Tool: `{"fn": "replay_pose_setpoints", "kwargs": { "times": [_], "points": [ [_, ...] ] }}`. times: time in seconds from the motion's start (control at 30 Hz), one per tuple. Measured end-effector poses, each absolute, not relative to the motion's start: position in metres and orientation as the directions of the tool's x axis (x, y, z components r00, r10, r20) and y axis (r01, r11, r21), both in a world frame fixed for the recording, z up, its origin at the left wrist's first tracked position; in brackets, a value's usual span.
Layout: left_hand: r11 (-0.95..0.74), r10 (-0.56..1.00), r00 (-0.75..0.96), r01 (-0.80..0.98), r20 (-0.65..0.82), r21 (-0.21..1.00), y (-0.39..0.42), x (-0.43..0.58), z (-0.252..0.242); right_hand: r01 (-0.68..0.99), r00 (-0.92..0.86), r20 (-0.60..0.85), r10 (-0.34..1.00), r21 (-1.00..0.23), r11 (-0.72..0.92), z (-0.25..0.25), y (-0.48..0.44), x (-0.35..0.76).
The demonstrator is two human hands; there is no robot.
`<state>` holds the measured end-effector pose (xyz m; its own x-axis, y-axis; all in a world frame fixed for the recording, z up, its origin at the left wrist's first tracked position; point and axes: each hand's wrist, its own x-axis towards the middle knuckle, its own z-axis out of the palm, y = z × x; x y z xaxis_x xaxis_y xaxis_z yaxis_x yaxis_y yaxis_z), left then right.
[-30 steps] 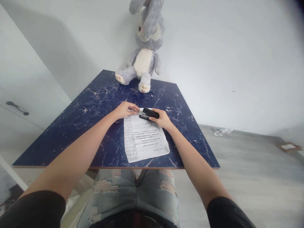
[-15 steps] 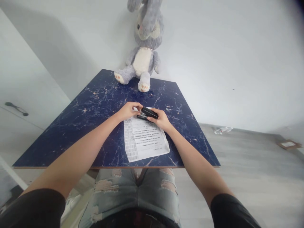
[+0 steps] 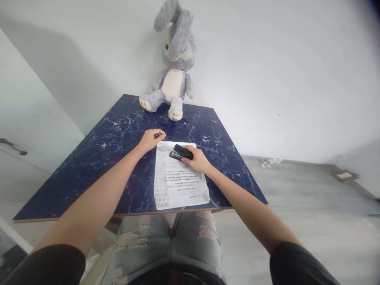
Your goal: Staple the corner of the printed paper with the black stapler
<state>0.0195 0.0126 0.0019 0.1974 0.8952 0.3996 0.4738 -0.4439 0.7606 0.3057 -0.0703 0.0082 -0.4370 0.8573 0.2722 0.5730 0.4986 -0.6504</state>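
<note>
My right hand [image 3: 198, 159] is wrapped round the rear of a black stapler [image 3: 183, 151]. The stapler points left over the upper part of a printed sheet of paper [image 3: 184, 190], its upper arm raised a little from its base. Just left of the sheet's top left corner is my left hand [image 3: 151, 140], with its fingers curled together. A small dark patch shows between those fingers; whether it is an object or shadow is unclear.
A grey plush rabbit [image 3: 173, 83] sits at the back of the dark blue marbled table [image 3: 118, 154], against the wall. On the floor to the right lie a clear plastic item [image 3: 271, 162] and a brown flat piece [image 3: 346, 175].
My left hand has drawn away from the stapler to the left, and its fingers have curled in. The stapler stays in my right hand. The view has shifted slightly.
</note>
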Motion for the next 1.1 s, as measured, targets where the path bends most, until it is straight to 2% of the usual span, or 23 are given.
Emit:
{"fn": "replay_pose_setpoints", "kwargs": {
  "times": [0.27, 0.37, 0.47, 0.53, 0.63, 0.7, 0.77, 0.8, 0.87, 0.97, 1.03, 1.1],
  "points": [
    [-0.442, 0.895, 0.174, 0.477, 0.411, 0.76, 0.015, 0.019, 0.002, 0.664, -0.275, 0.246, 0.929, -0.65, 0.369, 0.006, -0.093, 0.39],
    [-0.448, 0.892, 0.198, 0.507, 0.407, 0.736, 0.011, 0.024, 0.002, 0.597, -0.274, 0.241, 0.931, -0.717, 0.361, 0.006, -0.087, 0.4],
    [-0.486, 0.871, 0.242, 0.551, 0.428, 0.678, 0.005, 0.036, 0.002, 0.497, -0.136, 0.339, 0.931, -0.79, 0.36, 0.009, -0.066, 0.407],
    [-0.522, 0.851, 0.299, 0.566, 0.432, 0.637, 0.003, 0.043, 0.001, 0.546, -0.115, 0.392, 0.913, -0.743, 0.388, 0.01, -0.046, 0.411],
    [-0.533, 0.845, 0.319, 0.574, 0.43, 0.622, 0.002, 0.044, 0.002, 0.645, -0.218, 0.43, 0.876, -0.61, 0.46, 0.007, -0.024, 0.411],
    [-0.507, 0.859, 0.28, 0.575, 0.428, 0.642, 0.004, 0.04, 0.003, 0.658, -0.16, 0.475, 0.865, -0.603, 0.452, 0.006, -0.021, 0.411],
    [-0.484, 0.872, 0.252, 0.574, 0.42, 0.66, 0.003, 0.039, 0.003, 0.629, -0.086, 0.477, 0.875, -0.655, 0.419, 0.009, -0.027, 0.412],
    [-0.474, 0.877, 0.246, 0.577, 0.413, 0.665, 0.002, 0.042, 0.003, 0.605, -0.102, 0.45, 0.887, -0.68, 0.414, 0.012, -0.032, 0.413],
    [-0.439, 0.895, 0.231, 0.61, 0.382, 0.659, -0.003, 0.054, 0.001, 0.577, -0.246, 0.36, 0.9, -0.692, 0.435, 0.02, -0.043, 0.41],
    [-0.387, 0.918, 0.231, 0.705, 0.323, 0.594, -0.017, 0.085, -0.004, 0.613, -0.46, 0.244, 0.854, -0.609, 0.504, 0.028, -0.058, 0.397],
    [-0.407, 0.911, 0.28, 0.733, 0.304, 0.545, -0.026, 0.102, -0.007, 0.644, -0.469, 0.226, 0.854, -0.574, 0.506, 0.027, -0.065, 0.388],
    [-0.44, 0.897, 0.328, 0.713, 0.296, 0.546, -0.03, 0.111, -0.009, 0.617, -0.376, 0.243, 0.894, -0.654, 0.437, 0.025, -0.068, 0.388]
  ]
}}
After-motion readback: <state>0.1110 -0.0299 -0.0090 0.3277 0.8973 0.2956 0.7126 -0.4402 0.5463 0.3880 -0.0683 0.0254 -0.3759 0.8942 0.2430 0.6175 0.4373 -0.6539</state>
